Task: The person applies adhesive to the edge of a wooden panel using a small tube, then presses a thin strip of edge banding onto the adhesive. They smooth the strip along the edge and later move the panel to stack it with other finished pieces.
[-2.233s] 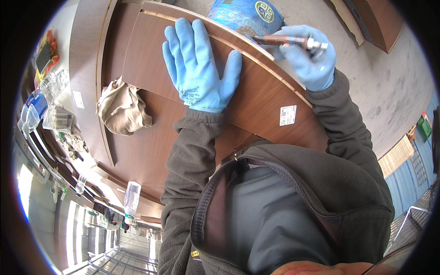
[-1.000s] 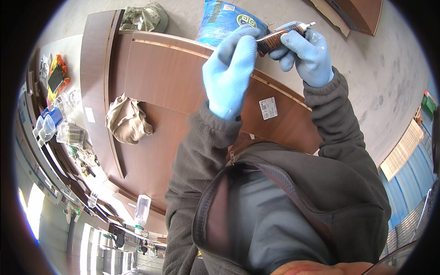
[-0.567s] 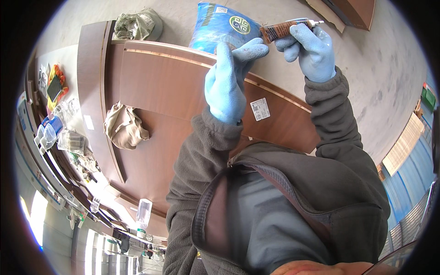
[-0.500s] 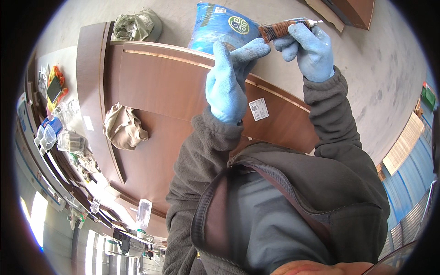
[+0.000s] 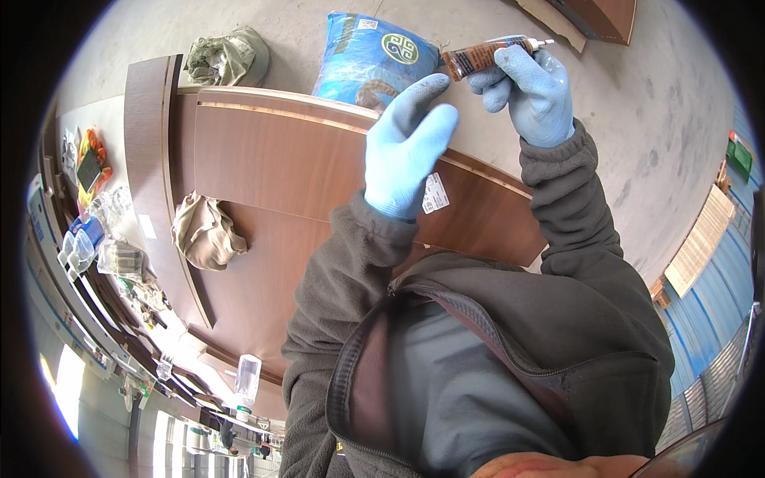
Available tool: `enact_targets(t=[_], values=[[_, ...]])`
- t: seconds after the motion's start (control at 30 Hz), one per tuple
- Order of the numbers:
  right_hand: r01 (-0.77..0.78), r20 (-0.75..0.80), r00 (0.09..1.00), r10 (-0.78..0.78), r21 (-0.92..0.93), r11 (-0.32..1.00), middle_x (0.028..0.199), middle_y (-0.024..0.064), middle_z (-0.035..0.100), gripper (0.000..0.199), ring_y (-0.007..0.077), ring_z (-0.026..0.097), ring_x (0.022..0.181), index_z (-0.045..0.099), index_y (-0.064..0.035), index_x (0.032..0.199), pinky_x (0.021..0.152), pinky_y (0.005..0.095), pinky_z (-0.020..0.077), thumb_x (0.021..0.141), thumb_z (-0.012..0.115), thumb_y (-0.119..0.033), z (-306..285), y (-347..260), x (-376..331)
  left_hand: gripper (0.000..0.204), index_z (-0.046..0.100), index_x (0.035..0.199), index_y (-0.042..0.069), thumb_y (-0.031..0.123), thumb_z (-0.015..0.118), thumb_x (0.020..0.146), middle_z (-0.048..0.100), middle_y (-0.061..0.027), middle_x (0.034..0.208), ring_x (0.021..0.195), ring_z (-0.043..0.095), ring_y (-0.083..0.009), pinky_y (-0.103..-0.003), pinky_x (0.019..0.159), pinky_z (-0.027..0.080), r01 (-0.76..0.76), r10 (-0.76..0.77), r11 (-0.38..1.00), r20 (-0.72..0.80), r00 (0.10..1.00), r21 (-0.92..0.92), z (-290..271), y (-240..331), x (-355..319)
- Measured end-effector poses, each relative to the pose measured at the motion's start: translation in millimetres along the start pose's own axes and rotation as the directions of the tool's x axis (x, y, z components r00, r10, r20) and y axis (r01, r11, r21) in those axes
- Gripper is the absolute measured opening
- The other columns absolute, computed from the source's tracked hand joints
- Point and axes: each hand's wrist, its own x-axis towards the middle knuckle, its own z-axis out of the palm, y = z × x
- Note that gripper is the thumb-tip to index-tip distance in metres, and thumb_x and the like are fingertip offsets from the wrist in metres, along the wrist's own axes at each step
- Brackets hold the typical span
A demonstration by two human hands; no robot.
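Tube [image 5: 478,60] lies left-to-right, pinched by the right hand [image 5: 542,97], its tail [image 5: 455,67] just beyond the far side of the left hand [image 5: 402,155], whose parted fingers [image 5: 420,92] are empty.

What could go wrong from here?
The slim brown-and-black tube with a white nozzle is held only by the light-blue-gloved right hand, so it might slip or be squeezed too hard. Dark smudges on the light-blue-gloved left hand could mark the brown wood-grain panel.
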Motion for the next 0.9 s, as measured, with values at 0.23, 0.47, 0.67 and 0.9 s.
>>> enact_targets(t=[0.23, 0.47, 0.67, 0.9], values=[[-0.047, 0.015, 0.999, 0.047, -0.024, 0.999, 0.082, 0.0170, 0.075, 0.029, 0.0145, 0.062, 0.056, 0.069, 0.0048, 0.112, 0.054, 0.0255, 0.0500, 0.102, 0.060, -0.020, 1.4, 1.4, -3.8, 0.034, 0.069, 0.129, -0.005, 0.018, 0.064, 0.104, 0.072, -0.0073, 0.119, 0.111, 0.063, -0.0129, -0.028, 0.102, 0.047, -0.172, 0.167, 0.981, -0.061, 0.984, -0.090, -3.8, 2.9, 11.5], [-0.067, 0.033, 0.997, 0.070, -0.072, 0.995, 0.080, 0.0160, 0.074, 0.028, 0.0138, 0.062, 0.055, 0.069, 0.0055, 0.111, 0.055, 0.0246, 0.0499, 0.100, 0.061, -0.020, 6.8, 1.7, -5.6, 0.038, 0.069, 0.129, -0.005, 0.022, 0.069, 0.102, 0.072, -0.0057, 0.114, 0.102, 0.061, -0.0100, -0.026, 0.095, 0.046, 0.020, -0.042, 0.958, -0.072, 0.996, -0.286, 0.2, 7.4, 19.8], [-0.065, 0.021, 0.998, 0.066, -0.064, 0.996, 0.083, 0.0162, 0.075, 0.028, 0.0145, 0.064, 0.058, 0.070, 0.0045, 0.109, 0.057, 0.0244, 0.0518, 0.101, 0.062, -0.021, 3.1, 3.1, -6.7, 0.037, 0.069, 0.128, -0.006, 0.021, 0.068, 0.102, 0.071, -0.0050, 0.114, 0.100, 0.058, -0.0085, -0.025, 0.092, 0.046, 0.070, -0.093, 0.960, -0.072, 0.993, -0.272, 0.3, 2.3, 21.1], [-0.018, -0.048, 0.999, 0.018, -0.001, 1.000, 0.084, 0.0179, 0.075, 0.027, 0.0158, 0.063, 0.058, 0.069, 0.0040, 0.112, 0.058, 0.0271, 0.0511, 0.103, 0.057, -0.019, -10.5, 7.3, -0.9, 0.031, 0.069, 0.126, -0.005, 0.016, 0.058, 0.106, 0.071, -0.0120, 0.121, 0.121, 0.062, -0.0191, -0.034, 0.111, 0.044, -0.028, 0.010, 0.920, -0.046, 0.999, -0.391, -5.1, -9.7, 20.8]])
